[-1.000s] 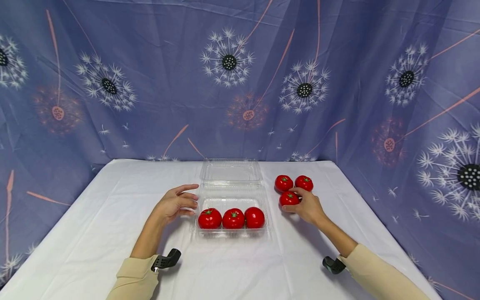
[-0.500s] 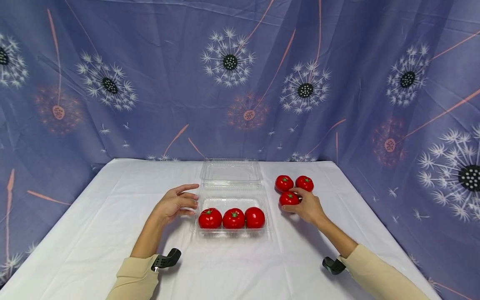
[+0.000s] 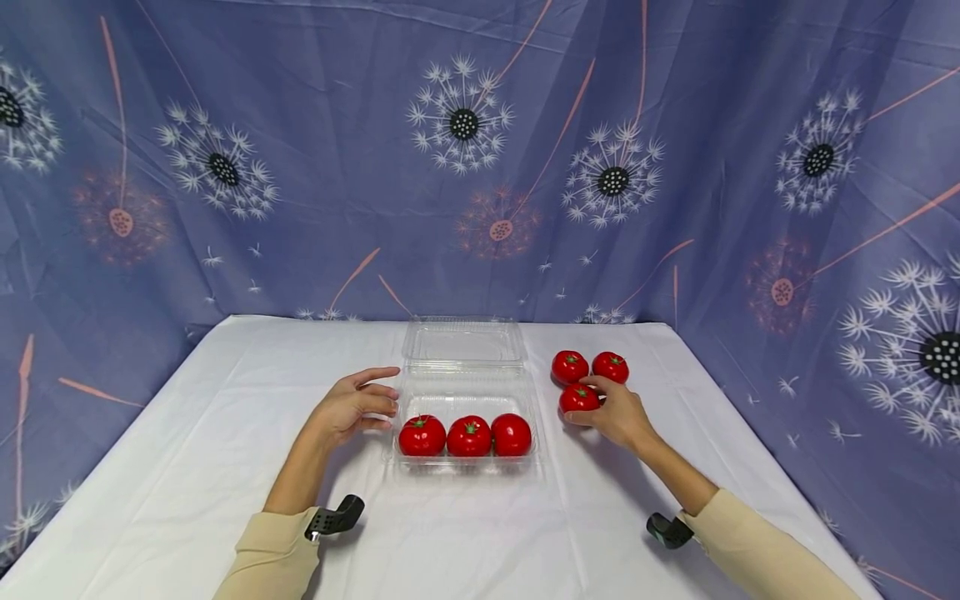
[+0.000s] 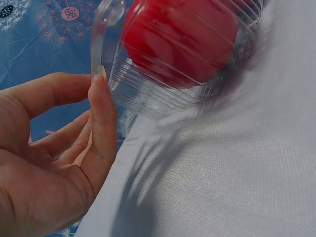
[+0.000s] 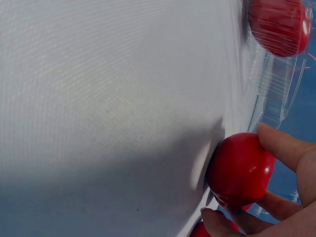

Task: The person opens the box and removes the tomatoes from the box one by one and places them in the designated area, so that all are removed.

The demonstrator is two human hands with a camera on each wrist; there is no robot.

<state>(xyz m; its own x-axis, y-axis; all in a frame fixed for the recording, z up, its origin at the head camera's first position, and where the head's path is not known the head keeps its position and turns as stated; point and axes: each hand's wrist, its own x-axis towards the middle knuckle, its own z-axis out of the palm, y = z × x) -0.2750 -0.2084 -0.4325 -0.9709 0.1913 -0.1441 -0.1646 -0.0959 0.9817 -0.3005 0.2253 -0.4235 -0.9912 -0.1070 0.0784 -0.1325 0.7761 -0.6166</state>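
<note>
Held tomato point(image 3: 575, 401): at 3 o'clock from the clear clamshell point(image 3: 465, 406), gripped in my right hand point(image 3: 619, 417); its glossy skin could slip if I pinch too lightly.
Two loose tomatoes point(image 3: 570, 367): just beyond, toward 12 and 1 o'clock; a brush might roll them.
Left hand point(image 3: 356, 408): loosely spread at the clamshell's 9 o'clock rim, pressure unclear to me; a push could jostle its three tomatoes point(image 3: 469, 438).

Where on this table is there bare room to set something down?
Free: the white cloth left of the left hand, the front stretch between both forearms, and cloth right of the right hand. Crowded: the front of the clear box, with three tomatoes, and around the held tomato, near two others.
</note>
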